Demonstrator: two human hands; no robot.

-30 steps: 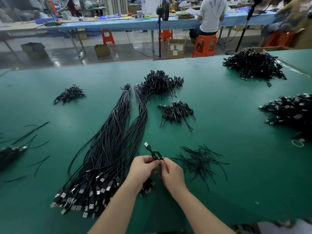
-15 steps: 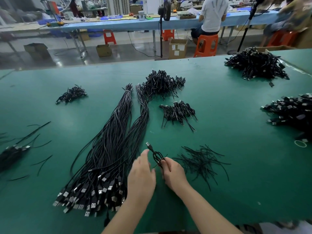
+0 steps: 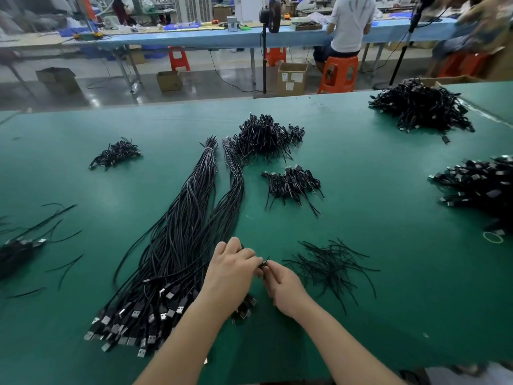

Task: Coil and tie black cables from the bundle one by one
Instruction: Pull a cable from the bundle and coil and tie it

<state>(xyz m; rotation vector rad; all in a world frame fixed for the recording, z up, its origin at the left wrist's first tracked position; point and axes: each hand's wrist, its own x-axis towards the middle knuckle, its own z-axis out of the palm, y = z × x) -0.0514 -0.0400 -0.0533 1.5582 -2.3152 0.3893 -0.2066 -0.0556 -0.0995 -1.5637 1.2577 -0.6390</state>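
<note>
Black coiled cable (image 3: 262,264) sits pinched between both hands just above the green bench (image 3: 388,273), left hand (image 3: 230,273) covering most of it and right hand (image 3: 283,284) gripping its right end. Loose ties (image 3: 330,266) lie just right of the right hand, the nearer one; the long bundle (image 3: 177,245) runs away from the person at left.

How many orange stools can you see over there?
3: one under the seated person, one left and one by the blue bench. Blurred orange shapes far right may be more.
</note>
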